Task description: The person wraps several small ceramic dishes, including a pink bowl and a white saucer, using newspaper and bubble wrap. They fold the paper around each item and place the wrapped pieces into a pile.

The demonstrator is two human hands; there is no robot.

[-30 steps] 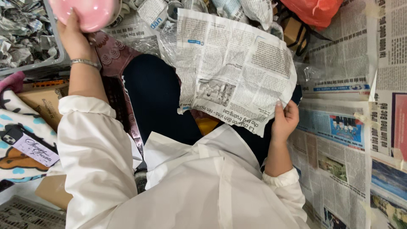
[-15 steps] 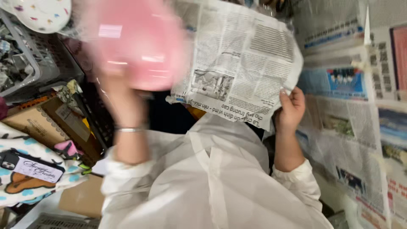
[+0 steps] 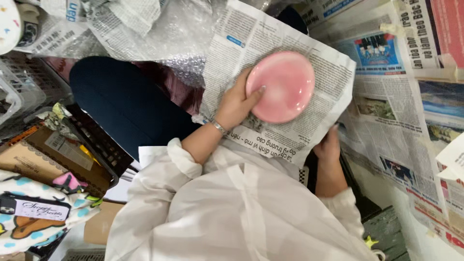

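Note:
A pink round bowl (image 3: 282, 86) rests on a spread newspaper sheet (image 3: 241, 53) over my lap. My left hand (image 3: 238, 102) grips the bowl's left rim, thumb on the edge, a thin bracelet at the wrist. My right hand (image 3: 328, 147) holds the sheet's lower right edge from beneath, its fingers partly hidden by the paper. White sleeves cover both my arms.
More newspaper sheets (image 3: 415, 96) cover the floor at the right. Crumpled paper and bubble wrap (image 3: 179, 34) lie at the top. A wire basket (image 3: 19, 82) stands at the left, with a brown box (image 3: 43, 154) and a printed fabric bag (image 3: 34, 212) below it.
My left hand has carried the pink bowl from the upper left down onto the newspaper sheet. My right hand has kept hold of the sheet's edge.

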